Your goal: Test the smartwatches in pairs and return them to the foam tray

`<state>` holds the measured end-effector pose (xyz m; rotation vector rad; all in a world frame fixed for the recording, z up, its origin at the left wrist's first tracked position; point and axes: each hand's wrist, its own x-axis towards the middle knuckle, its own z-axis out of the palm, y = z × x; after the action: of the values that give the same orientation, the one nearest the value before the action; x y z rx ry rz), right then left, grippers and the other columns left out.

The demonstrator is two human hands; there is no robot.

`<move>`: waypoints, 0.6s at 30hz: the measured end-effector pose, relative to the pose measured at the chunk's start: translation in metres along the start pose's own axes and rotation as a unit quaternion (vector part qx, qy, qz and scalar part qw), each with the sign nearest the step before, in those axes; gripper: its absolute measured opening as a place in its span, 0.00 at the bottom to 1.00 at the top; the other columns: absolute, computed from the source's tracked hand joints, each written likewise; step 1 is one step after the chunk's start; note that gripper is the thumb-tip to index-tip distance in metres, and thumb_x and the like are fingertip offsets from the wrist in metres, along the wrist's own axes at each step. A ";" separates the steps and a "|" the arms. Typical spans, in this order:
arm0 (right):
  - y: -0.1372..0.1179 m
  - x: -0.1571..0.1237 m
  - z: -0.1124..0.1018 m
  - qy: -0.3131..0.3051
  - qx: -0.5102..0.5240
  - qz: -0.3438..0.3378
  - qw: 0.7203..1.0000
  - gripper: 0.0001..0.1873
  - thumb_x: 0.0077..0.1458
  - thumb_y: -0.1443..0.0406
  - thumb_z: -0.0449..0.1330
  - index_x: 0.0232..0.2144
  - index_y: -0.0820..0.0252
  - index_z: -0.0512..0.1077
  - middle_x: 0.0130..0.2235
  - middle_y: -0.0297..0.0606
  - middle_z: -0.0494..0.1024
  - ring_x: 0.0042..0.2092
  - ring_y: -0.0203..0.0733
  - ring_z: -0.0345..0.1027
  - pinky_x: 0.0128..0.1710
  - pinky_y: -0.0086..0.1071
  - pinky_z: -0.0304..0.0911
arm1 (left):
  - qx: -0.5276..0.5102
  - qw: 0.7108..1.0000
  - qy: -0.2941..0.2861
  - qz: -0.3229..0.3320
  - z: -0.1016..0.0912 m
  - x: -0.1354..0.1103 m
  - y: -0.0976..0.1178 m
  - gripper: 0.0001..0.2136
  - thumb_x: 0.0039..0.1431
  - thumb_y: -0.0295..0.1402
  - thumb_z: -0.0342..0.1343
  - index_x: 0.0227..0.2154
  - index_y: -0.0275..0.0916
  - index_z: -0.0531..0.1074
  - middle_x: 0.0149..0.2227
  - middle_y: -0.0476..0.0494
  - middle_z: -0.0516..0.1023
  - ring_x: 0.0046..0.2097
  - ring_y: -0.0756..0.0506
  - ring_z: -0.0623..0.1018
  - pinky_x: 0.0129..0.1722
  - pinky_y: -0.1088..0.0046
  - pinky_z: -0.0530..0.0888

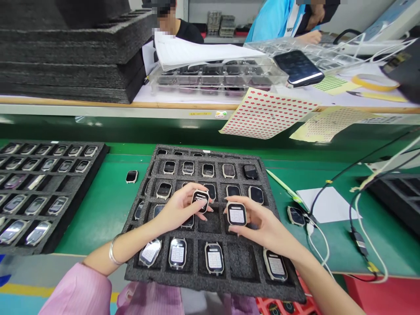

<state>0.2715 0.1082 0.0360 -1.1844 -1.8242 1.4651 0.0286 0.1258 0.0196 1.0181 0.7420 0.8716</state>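
My left hand is closed round a smartwatch body without a strap, its thumb lying on the dark screen with white text. A second smartwatch body, its screen lit with a white grid, is gripped at its sides by the fingers of my right hand. Both hands are above a black foam tray whose compartments hold several more watch bodies. In the front row, a lit watch lies left of a vacant compartment. Another lit watch sits at the front right corner.
Another foam tray of watches stands at left, with a single watch beside it. To the right are a green pen, white paper, a cabled watch and cables. The shelf carries stacked foam and a phone. Two people are beyond.
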 end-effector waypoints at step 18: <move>0.005 -0.024 -0.012 0.060 -0.339 -0.118 0.931 0.22 0.60 0.58 0.60 0.55 0.54 0.66 0.54 0.46 0.68 0.56 0.54 0.62 0.54 0.48 0.61 | 0.038 0.998 -0.046 0.000 0.004 -0.004 -0.006 0.24 0.51 0.28 0.64 0.50 0.41 0.61 0.44 0.41 0.73 0.45 0.43 0.79 0.43 0.64 0.78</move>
<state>0.2946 0.0935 0.0379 -1.2517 -2.3703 0.6126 0.0315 0.1198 0.0160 1.1176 0.7012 0.7961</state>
